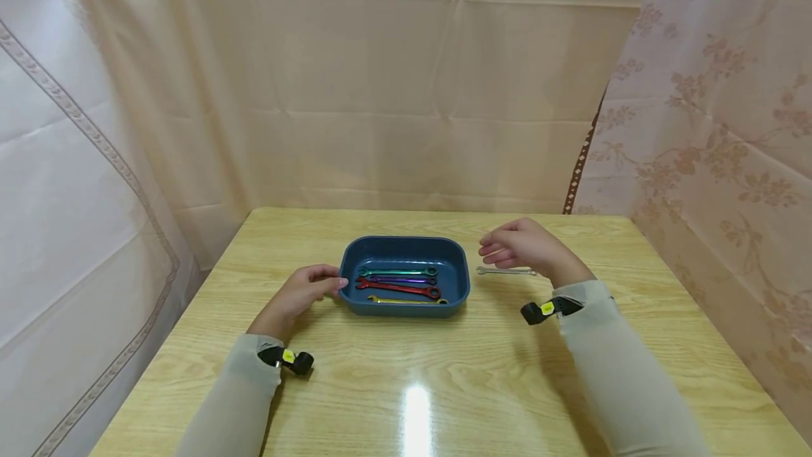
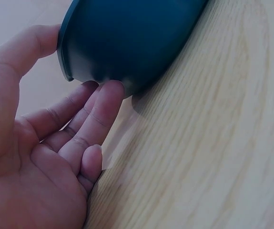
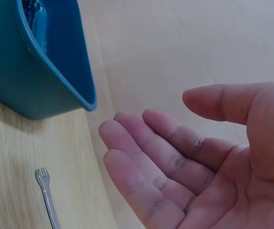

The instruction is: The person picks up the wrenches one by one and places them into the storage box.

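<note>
A dark blue plastic bin (image 1: 406, 310) stands on the table, with a green wrench (image 1: 396, 273), a purple wrench (image 1: 402, 280), a red wrench (image 1: 398, 288) and a yellow wrench (image 1: 406, 300) lying inside. My left hand (image 1: 307, 289) pinches its left end, thumb at the rim and fingertips against the outer wall. To the right of the bin, my right hand (image 1: 525, 245) hovers with nothing in it, the fingers slightly bent and the thumb apart in the right wrist view. Below that hand a silver wrench (image 1: 506, 271) lies on the wood, its open end (image 3: 43, 174) towards the bin.
The light wood-grain table (image 1: 355, 386) ends at a beige curtain (image 1: 380, 111) behind. A floral curtain (image 1: 729, 147) hangs on the right, a white one (image 1: 76, 182) on the left. Each wrist wears a black strap with a small camera (image 1: 533, 313).
</note>
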Tool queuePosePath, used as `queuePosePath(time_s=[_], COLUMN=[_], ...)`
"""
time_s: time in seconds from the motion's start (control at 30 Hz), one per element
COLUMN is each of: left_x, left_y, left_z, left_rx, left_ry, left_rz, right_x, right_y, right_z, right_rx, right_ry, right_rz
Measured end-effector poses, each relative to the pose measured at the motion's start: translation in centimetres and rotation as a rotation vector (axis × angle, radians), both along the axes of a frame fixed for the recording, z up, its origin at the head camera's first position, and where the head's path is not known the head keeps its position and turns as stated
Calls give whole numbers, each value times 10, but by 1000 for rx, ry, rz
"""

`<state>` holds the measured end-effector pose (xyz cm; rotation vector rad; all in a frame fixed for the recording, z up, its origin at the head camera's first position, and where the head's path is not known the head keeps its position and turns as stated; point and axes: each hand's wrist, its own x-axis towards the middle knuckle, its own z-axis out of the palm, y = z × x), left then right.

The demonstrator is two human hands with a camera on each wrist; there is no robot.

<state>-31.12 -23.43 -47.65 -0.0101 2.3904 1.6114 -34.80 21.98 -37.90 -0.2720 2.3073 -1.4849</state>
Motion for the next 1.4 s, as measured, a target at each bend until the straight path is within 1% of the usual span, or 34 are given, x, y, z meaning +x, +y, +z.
queuePosePath(time_s=[0.23,0.4,0.57,0.7,0.87,1.0,1.1,1.23,1.4], left_x=[1,1,0,0,1,2,1,0,-1], left_y=[0,1,1,1,-3,-5,-4,-3,-3], left_z=[1,0,0,-1,0,0,-1,-1,-2], left_rx=[5,6,8,13,2,-11,-9,-1,-9], left_ry=[0,3,8,14,29,43,38,26,23], left_rz=[-1,-8,-10,-28,-25,-18,-18,-17,-21], right_x=[6,10,17,21,21,20,20,20,21], right_y=[10,18,27,36,41,40,42,45,52], right_z=[-3,-8,-12,-15,-16,-14,-13,-14,-18], right_rx=[-32,-89,-162,-188,-218,-240,-232,-203,-143], right_ry=[-14,-9,2,4,3,7,6,-6,-11], right_rz=[-30,-61,-74,-90,-113,-105,-106,-140,-204])
